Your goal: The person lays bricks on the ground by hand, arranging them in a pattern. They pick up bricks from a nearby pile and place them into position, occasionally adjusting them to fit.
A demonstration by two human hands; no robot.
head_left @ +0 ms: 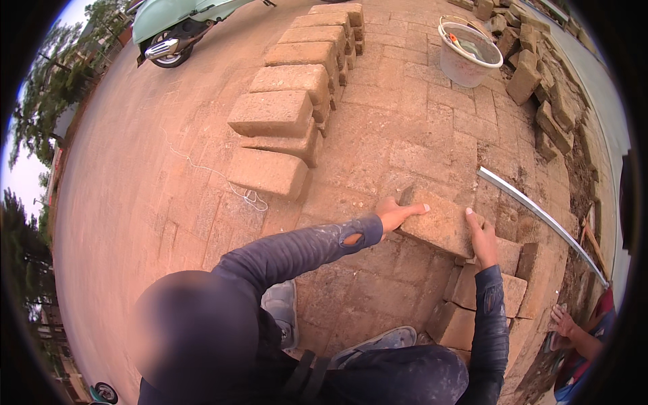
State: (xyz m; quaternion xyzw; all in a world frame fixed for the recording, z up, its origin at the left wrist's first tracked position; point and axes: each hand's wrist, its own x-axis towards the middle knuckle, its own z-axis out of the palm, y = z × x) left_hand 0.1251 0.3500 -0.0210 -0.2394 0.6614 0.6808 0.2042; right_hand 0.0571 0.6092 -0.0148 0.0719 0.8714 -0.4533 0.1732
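A tan paving block [439, 221] is gripped between my two hands in front of me. My left hand [397, 214] closes on its left end, thumb over the top edge. At the opposite end my right hand [481, 236] holds it, with the thumb on top; the fingers underneath are partly hidden. The held block is just beyond several stacked blocks [466, 287] beside my right forearm. Whether it touches the stack, I cannot tell.
A long row of stacked blocks [270, 111] stands ahead to the left, with white string [253, 199] by it. A white bucket [466, 57] stands ahead. To the right lie a metal straightedge [540, 212] and a block heap [526, 74]. Another person's hand [562, 320] is at lower right.
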